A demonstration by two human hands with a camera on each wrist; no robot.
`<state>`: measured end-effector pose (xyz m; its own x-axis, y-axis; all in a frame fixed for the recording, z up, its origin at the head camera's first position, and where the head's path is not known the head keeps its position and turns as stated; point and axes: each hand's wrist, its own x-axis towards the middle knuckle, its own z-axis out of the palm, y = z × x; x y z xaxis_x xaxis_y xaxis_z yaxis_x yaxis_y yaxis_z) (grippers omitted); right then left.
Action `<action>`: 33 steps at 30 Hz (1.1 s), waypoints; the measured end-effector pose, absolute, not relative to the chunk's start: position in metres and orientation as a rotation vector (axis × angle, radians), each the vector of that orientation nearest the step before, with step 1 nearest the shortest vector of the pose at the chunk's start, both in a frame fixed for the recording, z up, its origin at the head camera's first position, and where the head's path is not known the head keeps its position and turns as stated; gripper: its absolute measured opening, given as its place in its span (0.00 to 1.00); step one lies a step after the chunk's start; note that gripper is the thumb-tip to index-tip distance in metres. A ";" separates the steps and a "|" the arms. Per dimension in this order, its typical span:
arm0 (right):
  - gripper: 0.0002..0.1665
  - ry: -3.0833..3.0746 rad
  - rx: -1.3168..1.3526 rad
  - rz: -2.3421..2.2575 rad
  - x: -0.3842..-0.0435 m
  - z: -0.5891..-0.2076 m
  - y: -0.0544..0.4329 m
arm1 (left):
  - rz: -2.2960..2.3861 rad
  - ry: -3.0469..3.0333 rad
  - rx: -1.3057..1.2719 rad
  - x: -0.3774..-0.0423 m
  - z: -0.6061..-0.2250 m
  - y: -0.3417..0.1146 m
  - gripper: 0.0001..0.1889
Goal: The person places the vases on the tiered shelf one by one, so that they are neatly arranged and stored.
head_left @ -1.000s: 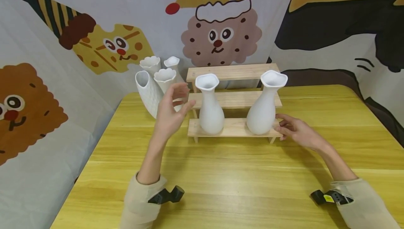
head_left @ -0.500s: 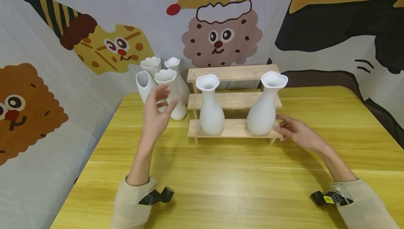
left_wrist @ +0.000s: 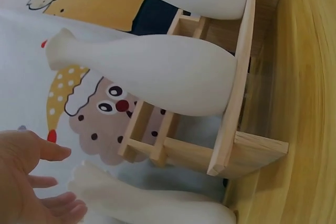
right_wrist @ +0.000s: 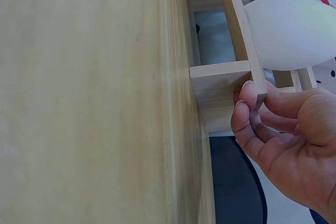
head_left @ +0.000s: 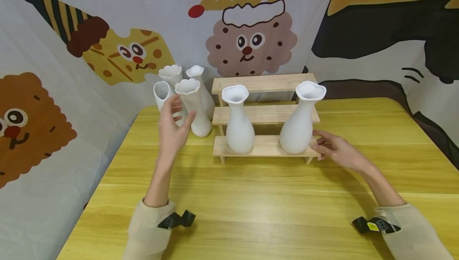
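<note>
A three-tier wooden stand [head_left: 266, 113] bears two white vases with wavy rims on its lowest step, a left vase [head_left: 240, 130] and a right vase [head_left: 297, 128]. My right hand [head_left: 338, 150] pinches the right end of that lowest step; in the right wrist view, thumb and fingers [right_wrist: 248, 94] close around the board's corner. My left hand [head_left: 173, 126] is raised beside a white scalloped-rim vase [head_left: 201, 120], its fingers spread and holding nothing. The left wrist view has the fingers [left_wrist: 55, 153] close by that vase's mouth.
Behind my left hand stand more white vases: a slant-mouthed one [head_left: 162, 92], another scalloped one [head_left: 170, 73] and a narrow-necked one [head_left: 205, 92]. All stand on the yellow wooden table [head_left: 258, 204], with a cartoon-printed cloth [head_left: 150, 1] behind it.
My left hand has moved left, away from the left vase on the stand, to the scalloped-rim vase. My right hand has stayed at the step's end.
</note>
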<state>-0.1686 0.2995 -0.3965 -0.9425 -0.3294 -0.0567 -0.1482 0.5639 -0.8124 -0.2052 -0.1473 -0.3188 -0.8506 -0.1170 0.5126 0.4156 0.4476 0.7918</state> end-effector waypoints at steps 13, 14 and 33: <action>0.35 2.582 -0.385 -1.326 -0.167 -0.395 0.299 | -1.349 -2.148 -0.204 -0.226 -0.331 -0.146 0.33; 0.35 2.584 -0.385 -1.324 -0.167 -0.395 0.299 | -1.346 -2.143 -0.208 -0.228 -0.332 -0.146 0.33; 0.34 2.585 -0.387 -1.328 -0.168 -0.395 0.298 | -1.358 -2.096 -0.201 -0.257 -0.337 -0.138 0.41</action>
<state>-0.1681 0.2983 -0.3951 -0.9436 -0.3246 -0.0649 -0.1363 0.5595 -0.8176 -0.2572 -0.1376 -0.3372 -0.7926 -0.2008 0.5757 0.4434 0.4581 0.7704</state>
